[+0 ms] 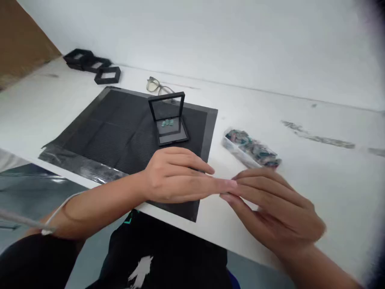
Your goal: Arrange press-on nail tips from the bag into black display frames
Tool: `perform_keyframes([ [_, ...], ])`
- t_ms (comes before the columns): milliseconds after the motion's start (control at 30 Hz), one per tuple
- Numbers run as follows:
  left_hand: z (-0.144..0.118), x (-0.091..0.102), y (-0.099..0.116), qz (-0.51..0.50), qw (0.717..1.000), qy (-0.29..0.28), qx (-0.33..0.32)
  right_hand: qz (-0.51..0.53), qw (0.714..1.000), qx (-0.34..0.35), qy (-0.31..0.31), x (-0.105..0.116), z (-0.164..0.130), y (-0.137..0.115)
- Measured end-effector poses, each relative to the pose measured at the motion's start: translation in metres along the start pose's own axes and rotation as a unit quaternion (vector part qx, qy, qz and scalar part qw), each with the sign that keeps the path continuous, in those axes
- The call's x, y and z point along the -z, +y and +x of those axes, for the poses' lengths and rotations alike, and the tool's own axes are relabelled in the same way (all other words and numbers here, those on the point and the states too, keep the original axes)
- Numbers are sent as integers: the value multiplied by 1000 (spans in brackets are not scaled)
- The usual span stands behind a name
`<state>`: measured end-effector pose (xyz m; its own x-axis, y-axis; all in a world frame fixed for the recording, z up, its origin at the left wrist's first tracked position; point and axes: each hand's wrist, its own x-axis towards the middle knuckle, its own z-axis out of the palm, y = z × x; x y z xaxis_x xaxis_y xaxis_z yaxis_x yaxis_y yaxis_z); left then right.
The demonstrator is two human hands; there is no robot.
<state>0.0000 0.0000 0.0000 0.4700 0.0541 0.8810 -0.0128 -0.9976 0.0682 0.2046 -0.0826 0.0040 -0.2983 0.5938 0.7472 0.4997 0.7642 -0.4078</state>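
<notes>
My left hand [177,176] reaches over the near right corner of a black mat, with its index fingertip meeting the fingertips of my right hand [270,208]. The right thumb and fingers are pinched together, and the left fingers are held close. Whatever lies between the fingertips is too small or hidden to make out. Beyond my left hand an open black display case [171,138] stands on the mat with its framed lid raised. Several small green pieces [167,123] show in it. Just past my right hand is a clear plastic box [240,154] full of green, grey and reddish pieces [249,145].
The black mat [111,128] is taped to the white table [325,172]. Eyeglasses [159,86] lie behind the case. Several black frames [107,75] are piled at the back left, near the wall [210,40]. A cord [24,218] crosses by my left forearm.
</notes>
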Motion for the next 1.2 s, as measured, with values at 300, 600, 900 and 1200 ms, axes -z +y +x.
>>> perform_keyframes([
  [300,5,1,2,-55,996,-45,45,36,998,-42,-28,2,0,-1],
  [600,1,-4,-1,-80,997,-2,5,98,988,-92,-81,-2,-3,0],
  [900,0,-3,-3,10,999,12,-42,100,986,-102,-89,-5,-3,-1],
  [1200,-3,-4,-1,-65,997,27,27,91,982,-152,-60,-6,-13,4],
])
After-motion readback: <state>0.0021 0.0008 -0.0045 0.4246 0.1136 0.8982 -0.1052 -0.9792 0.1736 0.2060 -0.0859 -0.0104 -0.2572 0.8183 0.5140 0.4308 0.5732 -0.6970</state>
